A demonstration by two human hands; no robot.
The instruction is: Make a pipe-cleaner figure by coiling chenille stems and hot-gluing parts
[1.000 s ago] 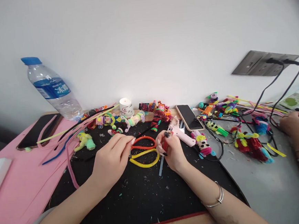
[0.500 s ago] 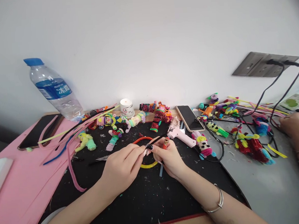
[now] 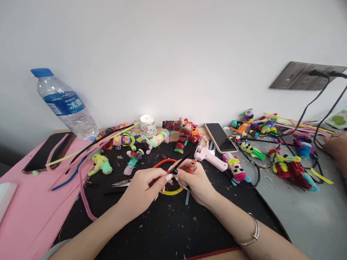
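My left hand [image 3: 142,188] and my right hand [image 3: 194,180] meet over the black mat [image 3: 157,231], fingertips pinched together on a thin dark pipe cleaner [image 3: 179,162] that sticks up to the right. My right hand also grips a small red lighter [image 3: 192,166]. Under the hands lie a red pipe-cleaner loop [image 3: 163,162] and a yellow loop [image 3: 171,192]. Small scissors [image 3: 122,183] rest just left of my left hand.
A pink glue gun [image 3: 209,156], a phone [image 3: 219,136], a lit candle [image 3: 147,125] and several pipe-cleaner figures [image 3: 186,134] lie behind. A water bottle [image 3: 65,104] and another phone [image 3: 44,152] stand left. Cables [image 3: 318,106] and another person's hand [image 3: 343,144] are at right.
My hands have come together: the left left the red and yellow loops, the right rose, and both now pinch the dark pipe cleaner between them.
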